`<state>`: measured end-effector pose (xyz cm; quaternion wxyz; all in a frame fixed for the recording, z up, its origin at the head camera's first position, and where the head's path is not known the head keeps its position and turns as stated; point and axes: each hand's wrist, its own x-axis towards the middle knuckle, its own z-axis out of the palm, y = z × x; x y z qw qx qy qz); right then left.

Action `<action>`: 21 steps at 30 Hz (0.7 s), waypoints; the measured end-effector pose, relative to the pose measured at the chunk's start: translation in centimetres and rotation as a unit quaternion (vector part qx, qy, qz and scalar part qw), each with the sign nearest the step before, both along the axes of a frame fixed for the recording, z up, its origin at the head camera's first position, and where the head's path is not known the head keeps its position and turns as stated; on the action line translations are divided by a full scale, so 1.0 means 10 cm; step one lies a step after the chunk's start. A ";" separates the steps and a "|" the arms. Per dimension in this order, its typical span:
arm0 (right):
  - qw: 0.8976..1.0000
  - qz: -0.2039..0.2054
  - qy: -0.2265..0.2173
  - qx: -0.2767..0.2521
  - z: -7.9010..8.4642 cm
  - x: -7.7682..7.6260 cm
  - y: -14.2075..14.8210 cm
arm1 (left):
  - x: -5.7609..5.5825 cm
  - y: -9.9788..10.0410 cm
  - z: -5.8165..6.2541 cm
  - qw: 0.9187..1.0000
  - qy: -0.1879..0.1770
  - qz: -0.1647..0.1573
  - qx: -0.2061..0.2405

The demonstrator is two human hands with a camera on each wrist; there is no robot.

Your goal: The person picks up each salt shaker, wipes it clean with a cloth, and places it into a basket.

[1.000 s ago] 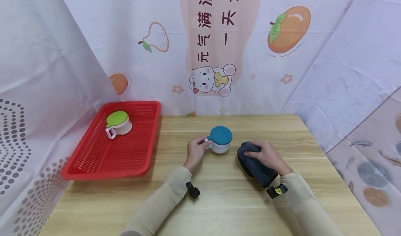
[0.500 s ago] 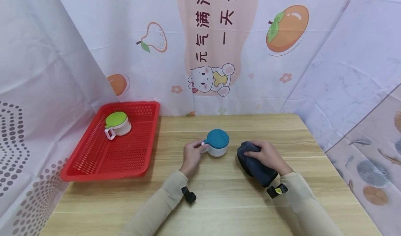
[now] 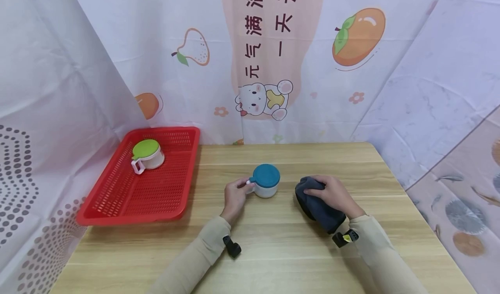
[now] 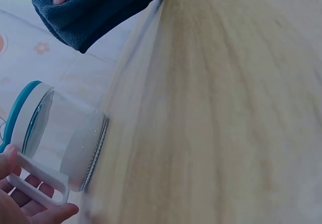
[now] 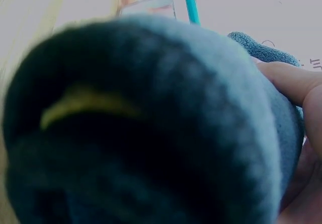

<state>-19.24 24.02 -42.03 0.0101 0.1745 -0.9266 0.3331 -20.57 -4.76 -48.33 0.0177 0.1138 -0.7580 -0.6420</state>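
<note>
Head view: left hand grips jar, right hand grips cloth; gap between them, table edge beyond jar.

On the white hanging cloth, dark red Chinese characters stood over a peach-coloured patch, turned on their side and running upward in two lines. The left line read 元气满满; the right line read 一天, then what looked like 开, cut by the head view's top edge. Small dark marks at the right wrist view's right edge were too partial to read.
</note>
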 end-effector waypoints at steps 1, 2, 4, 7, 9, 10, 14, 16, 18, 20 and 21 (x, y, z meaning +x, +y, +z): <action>1.000 -0.002 -0.002 -0.001 0.00 0.00 0.00 | 0.00 0.00 -0.01 1.000 -0.001 0.001 -0.001; 1.000 -0.003 -0.003 -0.001 0.00 0.00 0.00 | 0.00 0.00 -0.02 1.000 -0.002 0.002 -0.001; 1.000 -0.002 -0.003 0.000 0.00 0.00 0.01 | 0.00 -0.01 -0.02 1.000 -0.004 0.002 -0.001; 1.000 -0.005 -0.003 0.000 0.00 -0.01 0.02 | 0.00 -0.01 0.00 1.000 -0.008 -0.004 -0.003; 1.000 -0.004 0.000 0.002 -0.01 -0.01 0.02 | 0.01 -0.02 0.02 1.000 -0.010 -0.010 -0.012; 1.000 -0.004 0.001 0.001 -0.01 -0.01 0.01 | 0.01 -0.03 0.03 1.000 -0.010 -0.014 -0.017; 1.000 -0.004 0.007 0.001 -0.02 -0.01 0.00 | -0.01 -0.07 0.05 0.999 -0.016 -0.031 -0.037; 1.000 -0.008 0.008 0.001 -0.02 0.00 -0.01 | -0.03 -0.09 0.06 0.998 -0.021 -0.039 -0.041; 1.000 -0.009 0.008 0.004 -0.02 0.00 -0.01 | -0.04 -0.10 0.08 0.998 -0.026 -0.045 -0.047; 1.000 -0.015 0.001 0.005 -0.02 0.00 -0.01 | -0.04 -0.11 0.09 0.997 -0.029 -0.048 -0.051; 1.000 -0.017 -0.004 0.005 -0.01 0.00 -0.01 | -0.04 -0.11 0.10 0.997 -0.032 -0.049 -0.054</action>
